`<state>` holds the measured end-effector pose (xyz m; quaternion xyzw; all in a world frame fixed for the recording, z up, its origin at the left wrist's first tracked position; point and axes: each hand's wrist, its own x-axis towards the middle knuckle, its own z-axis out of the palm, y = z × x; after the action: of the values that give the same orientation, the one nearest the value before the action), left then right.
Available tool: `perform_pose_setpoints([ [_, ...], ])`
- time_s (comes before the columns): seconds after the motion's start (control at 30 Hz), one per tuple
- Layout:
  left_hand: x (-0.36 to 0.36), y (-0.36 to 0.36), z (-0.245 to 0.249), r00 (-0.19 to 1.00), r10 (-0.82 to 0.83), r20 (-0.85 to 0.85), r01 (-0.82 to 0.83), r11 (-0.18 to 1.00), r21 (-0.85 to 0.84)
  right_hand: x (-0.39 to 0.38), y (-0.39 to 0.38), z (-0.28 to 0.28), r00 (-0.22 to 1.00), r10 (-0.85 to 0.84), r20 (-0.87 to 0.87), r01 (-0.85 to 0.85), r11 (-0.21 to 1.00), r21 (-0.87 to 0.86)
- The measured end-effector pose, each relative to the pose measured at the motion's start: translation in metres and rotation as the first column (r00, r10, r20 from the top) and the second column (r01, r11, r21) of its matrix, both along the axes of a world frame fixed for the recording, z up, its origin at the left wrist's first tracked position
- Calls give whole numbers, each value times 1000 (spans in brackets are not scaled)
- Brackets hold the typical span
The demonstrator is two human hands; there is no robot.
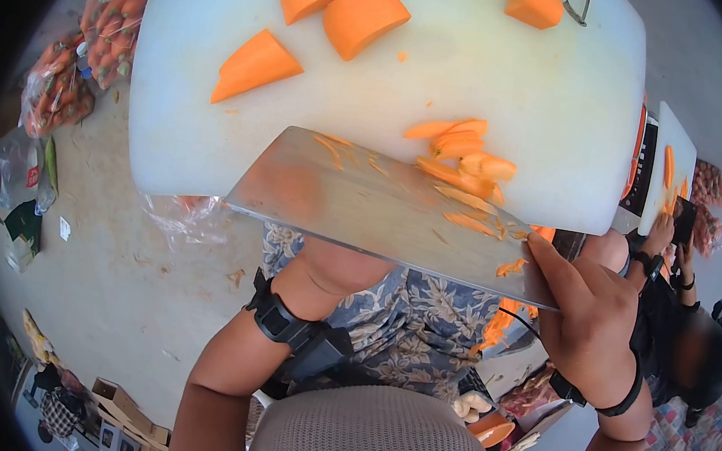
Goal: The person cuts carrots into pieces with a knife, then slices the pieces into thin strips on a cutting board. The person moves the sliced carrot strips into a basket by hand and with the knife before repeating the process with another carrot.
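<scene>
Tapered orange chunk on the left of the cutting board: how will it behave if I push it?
The tapered orange chunk looks thick and solid, so probably stiff. Its angular, tapering shape should discourage rolling. It may slide, as the cutting board looks smooth.

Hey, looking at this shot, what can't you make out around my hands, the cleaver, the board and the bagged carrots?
All in the head view:
- Left hand: its fingers are hidden by the cleaver.
- Cleaver's handle: covered by the right hand.
- Board: far side cut off by the top edge; part of the near edge is behind the cleaver.
- Bagged carrots: they overlap, so no count.
</scene>
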<state>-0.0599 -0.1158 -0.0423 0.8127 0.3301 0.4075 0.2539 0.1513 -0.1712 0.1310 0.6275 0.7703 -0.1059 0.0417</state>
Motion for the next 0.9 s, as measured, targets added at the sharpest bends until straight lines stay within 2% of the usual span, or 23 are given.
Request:
perform_pose_setpoints([
  [0.13, -2, 2, -2, 1000, -12, -3, 12, 999, -31, -1, 2, -2, 1000, 1, -11, -1, 1000, 7],
  [0.23, -1, 2, 2, 997, 49, -62, -48, 999, 20, -2, 7, -6, 1000, 24, -8, -24, 1000, 8],
  [0.3, 0, 5, 3, 1000, 11, 4, -11, 997, 82, -4, 13, -11, 999, 49, -13, -49, 999, 5],
  [0.43, 3, 11, 8, 999, 2, -35, 5, 984, 178, -11, 33, -25, 996, 89, -20, -90, 996, -23],
  [0.5, 4, 6, 9, 997, -46, 60, 47, 999, -25, -17, 39, -24, 992, 124, -11, -123, 992, 3],
  [0.53, 4, 5, 10, 997, -44, 59, 45, 999, -26, -19, 40, -24, 992, 125, -13, -125, 992, 1],
  [0.6, 3, 3, 10, 986, -58, 156, 88, 977, -192, -21, 41, -23, 989, 150, 14, -150, 989, 9],
  [0.73, -2, -12, -9, 993, -73, 93, 89, 981, -173, -15, 29, -16, 989, 144, -19, -144, 990, 2],
  [0.8, -4, -19, -19, 964, -166, 206, 249, 831, -498, -13, 21, -11, 996, 84, -33, -84, 996, -3],
  [0.83, -4, -21, -21, 964, -172, 205, 253, 832, -494, -12, 18, -9, 996, 80, -33, -80, 997, 2],
  [0.9, -4, -23, -21, 952, -41, 302, 259, 631, -731, -9, 12, -5, 998, 61, -16, -61, 998, 17],
])
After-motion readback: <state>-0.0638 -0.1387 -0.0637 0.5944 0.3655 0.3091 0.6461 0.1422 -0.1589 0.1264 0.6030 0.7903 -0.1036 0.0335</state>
